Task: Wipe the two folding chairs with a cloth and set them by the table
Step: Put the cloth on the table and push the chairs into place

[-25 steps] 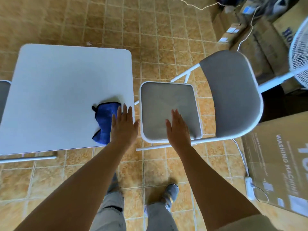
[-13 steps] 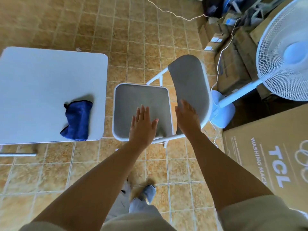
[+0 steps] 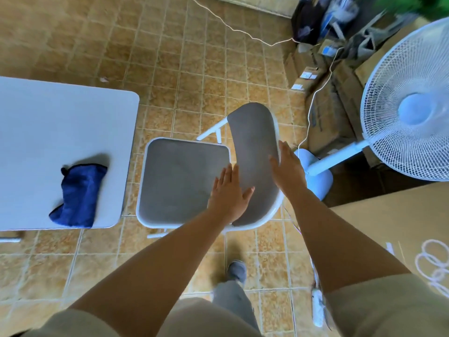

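A white-framed folding chair [image 3: 179, 181] with a grey seat and grey backrest stands unfolded just right of the white table [image 3: 60, 127]. A crumpled blue cloth [image 3: 77, 194] lies on the table's near right corner. My left hand [image 3: 228, 193] is flat, fingers straight, over the seat's right edge beside the backrest. My right hand [image 3: 288, 169] has straight fingers against the backrest's outer edge. Neither hand holds the cloth. Only this one chair is in view.
A white pedestal fan [image 3: 408, 110] stands right of the chair, its base just behind the backrest. A large cardboard box [image 3: 388, 234] is at near right, more boxes at far right. A white cord [image 3: 243, 32] crosses the tiled floor; a power strip [image 3: 317, 307] lies by my feet.
My left hand left the cloth on the table and came over to the chair seat. My right hand went from the seat to the backrest. The view swung right.
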Motion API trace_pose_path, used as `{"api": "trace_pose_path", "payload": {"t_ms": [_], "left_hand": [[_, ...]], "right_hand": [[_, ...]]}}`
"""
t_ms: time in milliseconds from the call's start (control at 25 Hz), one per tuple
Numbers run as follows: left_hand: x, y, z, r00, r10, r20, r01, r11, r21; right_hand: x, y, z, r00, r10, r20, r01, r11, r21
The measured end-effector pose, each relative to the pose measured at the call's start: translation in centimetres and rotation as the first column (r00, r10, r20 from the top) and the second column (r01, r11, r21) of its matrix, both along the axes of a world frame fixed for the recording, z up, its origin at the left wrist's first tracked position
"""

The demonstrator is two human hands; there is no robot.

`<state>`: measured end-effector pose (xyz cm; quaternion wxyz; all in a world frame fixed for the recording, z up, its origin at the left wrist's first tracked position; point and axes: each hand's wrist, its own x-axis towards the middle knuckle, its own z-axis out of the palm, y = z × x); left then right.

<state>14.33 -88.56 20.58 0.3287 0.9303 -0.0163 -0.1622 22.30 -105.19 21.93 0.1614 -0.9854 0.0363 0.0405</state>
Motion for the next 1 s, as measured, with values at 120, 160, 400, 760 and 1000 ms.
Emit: {"api": "trace_pose_path", "payload": {"t_ms": [120, 160, 400, 760, 1000], "left_hand": [[1.7, -3.7, -0.7, 0.999, -0.011, 0.03, 0.011, 1.0, -0.011], [2.1, -5.0, -1.0, 0.999, -0.006, 0.033, 0.007, 1.0, -0.024], [4.0, -12.1, -3.5, 0.979, 0.19, 0.078, -0.181, 0.977, -0.11], [4.2, -13.0, -4.1, 0.985, 0.136, 0.109, -0.136, 0.991, -0.009], [4.4, -10.6, -4.1, 0.986, 0.115, 0.118, -0.122, 0.991, 0.056]], "right_hand": [[3.2, -2.4, -0.1, 0.998, 0.057, -0.008, -0.057, 0.998, 0.036], [4.3, -3.0, -0.2, 0.996, 0.089, -0.018, -0.088, 0.995, 0.042], [9.4, -4.3, -1.7, 0.962, 0.27, -0.033, -0.263, 0.954, 0.142], [10.8, -3.4, -3.0, 0.933, 0.36, 0.005, -0.358, 0.926, 0.115], [10.8, -1.2, -3.0, 0.932, 0.362, -0.003, -0.359, 0.925, 0.124]]}}
